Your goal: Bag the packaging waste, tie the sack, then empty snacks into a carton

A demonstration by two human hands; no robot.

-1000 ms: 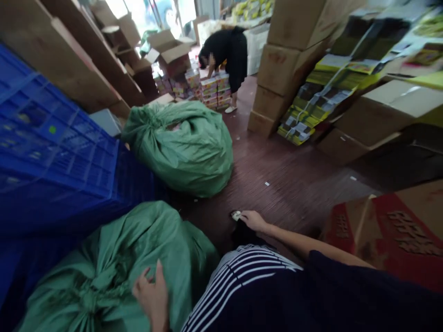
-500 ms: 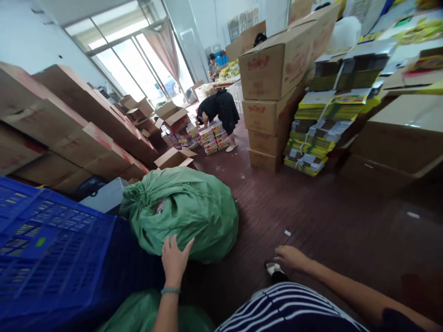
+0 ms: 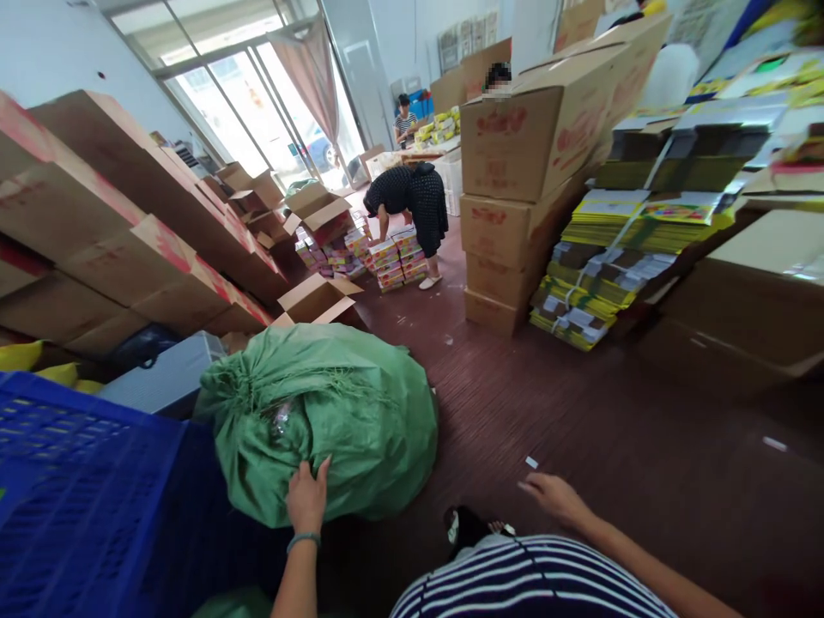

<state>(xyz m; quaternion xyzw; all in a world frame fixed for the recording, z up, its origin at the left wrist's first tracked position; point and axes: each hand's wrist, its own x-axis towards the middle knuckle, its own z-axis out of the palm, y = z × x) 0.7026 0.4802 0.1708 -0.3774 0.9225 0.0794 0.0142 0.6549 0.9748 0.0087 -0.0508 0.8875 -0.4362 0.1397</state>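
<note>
A big green woven sack, gathered and tied at its left end, lies on the floor before me. Clear plastic shows through a gap in its cloth. My left hand, with a bracelet at the wrist, is at the sack's near side, its fingers curled into the cloth and the thumb raised. Over the floor to the right hangs my right hand, its fingers loosely bent and apart, holding nothing.
A blue plastic crate stands at my left, beside a grey box. Carton stacks line the left side; more cartons and strapped flat packaging stand right. Farther off, a person bends over small colourful boxes.
My left hand has gone from spread fingers to curled fingers against the sack. I have stepped forward, and both feet now show. The view has shifted slightly.
</note>
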